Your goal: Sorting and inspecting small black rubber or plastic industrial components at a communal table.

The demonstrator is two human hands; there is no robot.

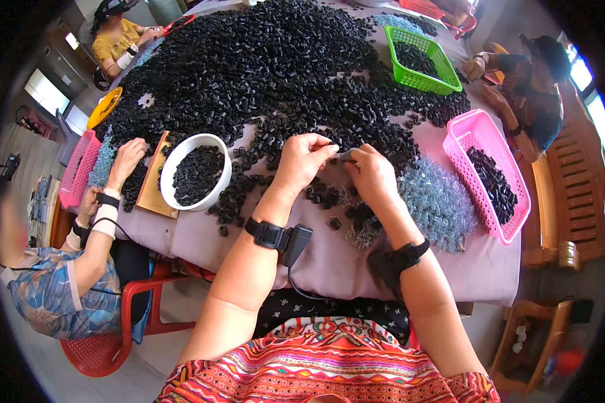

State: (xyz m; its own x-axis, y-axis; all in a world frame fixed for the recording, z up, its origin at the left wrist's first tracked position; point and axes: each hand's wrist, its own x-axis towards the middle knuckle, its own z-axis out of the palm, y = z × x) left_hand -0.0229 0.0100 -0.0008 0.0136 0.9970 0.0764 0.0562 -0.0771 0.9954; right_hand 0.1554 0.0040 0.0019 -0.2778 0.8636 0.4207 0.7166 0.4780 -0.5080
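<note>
Perhaps a grey piece [345, 155] in near-closed hands [297, 161] [373, 174]

The heaped black pieces [262, 60] look like hard moulded plastic with a slight gloss, while the coiled springs [437, 205] are bare, bright metal wire. Beneath them lies a tablecloth [329, 269] of matt, softly creased fabric. The pink basket [468, 127] and green basket [427, 82] are shiny perforated plastic; the white bowl [193, 140] is smooth plastic with a soft sheen. The tan board [156, 205], partly covered, is probably smooth wood. Red plastic with a glossy finish forms the chair [136, 287], and varnished wood the slatted bench [581, 201]. The patterned shirt [316, 366] is matt cloth.
</note>
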